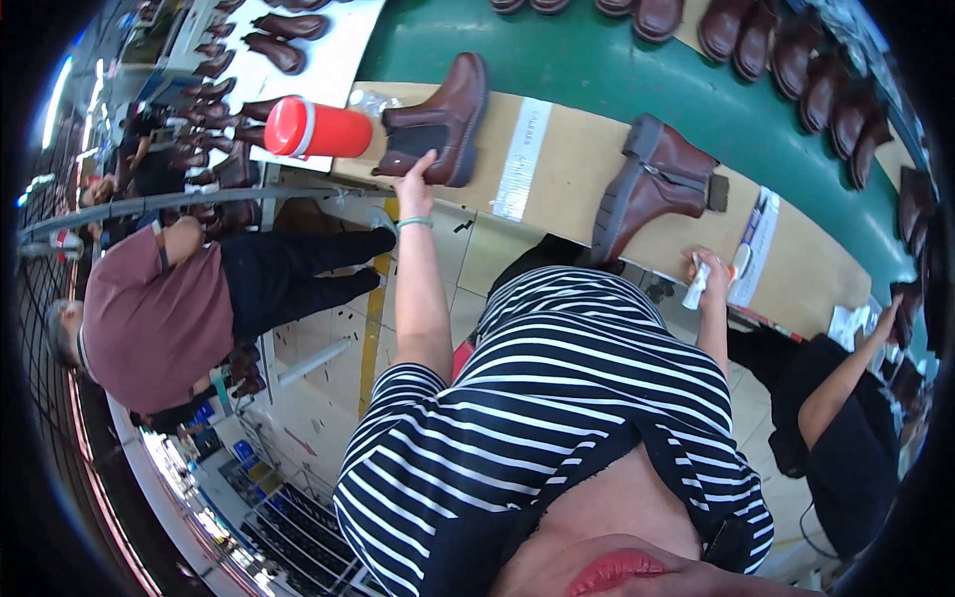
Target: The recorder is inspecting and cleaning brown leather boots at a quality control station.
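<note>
A dark brown ankle boot (448, 114) with a black elastic side panel lies on the brown cardboard-topped bench edge, its toe pointing away. My left hand (415, 186) is closed on it near the heel and the shaft's back edge. A second brown ankle boot (662, 189), with a side zip, lies on its side on the cardboard to the right, apart from both hands. My right hand (710, 281) is closed around a crumpled white cloth (696, 289) just off the bench's near edge. A small orange tip shows beside those fingers; what it belongs to is unclear.
A red cylindrical jug (318, 127) stands left of the first boot. Beyond runs a green surface (567, 70) with rows of brown boots (796, 60). One person in a maroon shirt (164, 308) is at left; another in black (846, 438) handles a boot at right.
</note>
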`<state>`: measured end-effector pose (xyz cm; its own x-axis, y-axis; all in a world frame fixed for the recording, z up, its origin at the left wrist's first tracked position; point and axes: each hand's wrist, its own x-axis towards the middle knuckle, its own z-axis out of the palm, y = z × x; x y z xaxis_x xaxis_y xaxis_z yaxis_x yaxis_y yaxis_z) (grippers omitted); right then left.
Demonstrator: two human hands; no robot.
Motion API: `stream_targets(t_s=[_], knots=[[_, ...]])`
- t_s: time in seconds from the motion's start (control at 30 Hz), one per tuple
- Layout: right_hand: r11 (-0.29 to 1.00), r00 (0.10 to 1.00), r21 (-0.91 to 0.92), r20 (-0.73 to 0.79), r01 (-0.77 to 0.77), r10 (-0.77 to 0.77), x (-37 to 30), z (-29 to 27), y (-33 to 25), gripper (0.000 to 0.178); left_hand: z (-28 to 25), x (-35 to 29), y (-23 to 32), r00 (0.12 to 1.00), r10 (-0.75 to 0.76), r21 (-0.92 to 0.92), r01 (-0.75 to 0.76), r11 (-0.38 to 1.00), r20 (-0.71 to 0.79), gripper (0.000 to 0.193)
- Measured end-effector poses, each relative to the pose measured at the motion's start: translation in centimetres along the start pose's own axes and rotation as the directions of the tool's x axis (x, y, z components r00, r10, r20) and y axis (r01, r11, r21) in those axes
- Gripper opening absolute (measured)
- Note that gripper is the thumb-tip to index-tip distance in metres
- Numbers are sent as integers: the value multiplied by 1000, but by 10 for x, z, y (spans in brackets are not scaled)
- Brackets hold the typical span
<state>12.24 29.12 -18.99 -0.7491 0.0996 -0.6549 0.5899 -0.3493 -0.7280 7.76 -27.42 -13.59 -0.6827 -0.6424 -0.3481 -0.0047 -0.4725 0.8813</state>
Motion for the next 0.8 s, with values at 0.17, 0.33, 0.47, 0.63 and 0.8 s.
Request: stream_targets(t_s=[0.17,0.33,0.47,0.63,0.8], knots=[[1000,1000,3,-7,0,0,0,4,-5,21,10,-9,-4,993,120,23,-120,993,18,52],[1000,1000,-5,-16,-19,19,3,4,-6,23,8,-9,-1,996,90,-37,-90,995,0,48],[1000,999,-15,-25,-21,20,3,5,-6,24,13,-15,1,999,25,-80,-22,997,37,46],[999,999,-18,-13,-31,31,1,8,-7,24,19,-19,-2,998,-13,-92,19,996,64,46],[999,999,-25,-18,-31,31,0,8,-7,23,26,-18,-4,995,7,-86,2,996,100,48]])
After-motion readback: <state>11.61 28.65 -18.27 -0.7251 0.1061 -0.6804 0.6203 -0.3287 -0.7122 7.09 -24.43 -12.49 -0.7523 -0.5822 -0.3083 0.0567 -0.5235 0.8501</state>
